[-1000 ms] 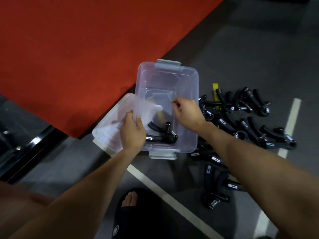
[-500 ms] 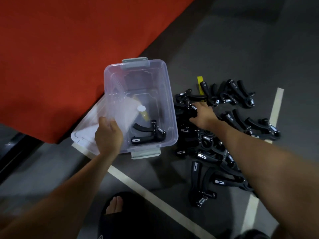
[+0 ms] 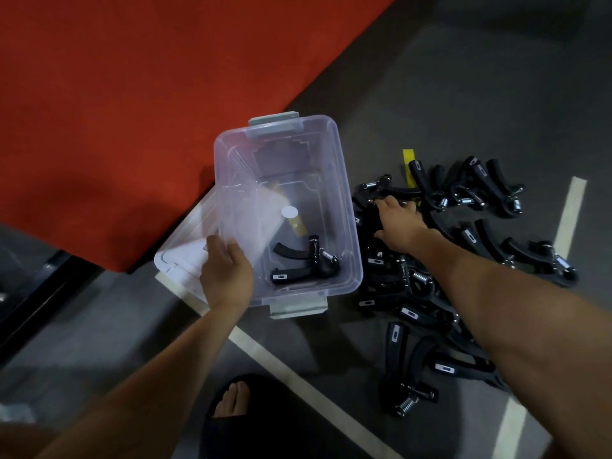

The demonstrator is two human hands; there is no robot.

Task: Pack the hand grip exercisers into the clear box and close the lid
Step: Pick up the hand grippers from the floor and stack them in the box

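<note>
Clear box (image 3: 344,207) at frame centre, lid off, grey latch tabs at its far and near ends. Inside, lower right corner: 1 black hand grip exerciser (image 3: 308,263) with a chrome spring and a small white label, text too small to read. White round sticker (image 3: 289,212) on the box floor, blank as far as can be told. Lid (image 3: 185,260) lying just left of the box, partly under it. Left hand (image 3: 227,273) at the box's near left wall, fingers curled over the rim, clamped on it. Right hand (image 3: 397,223) right of centre, pressed down on the pile of grip exercisers (image 3: 463,260), fingers spread apart, not yet clasped round any. Small white labels on several handles, unreadable. Red mat (image 3: 132,94) upper left; white floor lines (image 3: 298,385) lower centre; sandalled foot (image 3: 238,412) at bottom.
</note>
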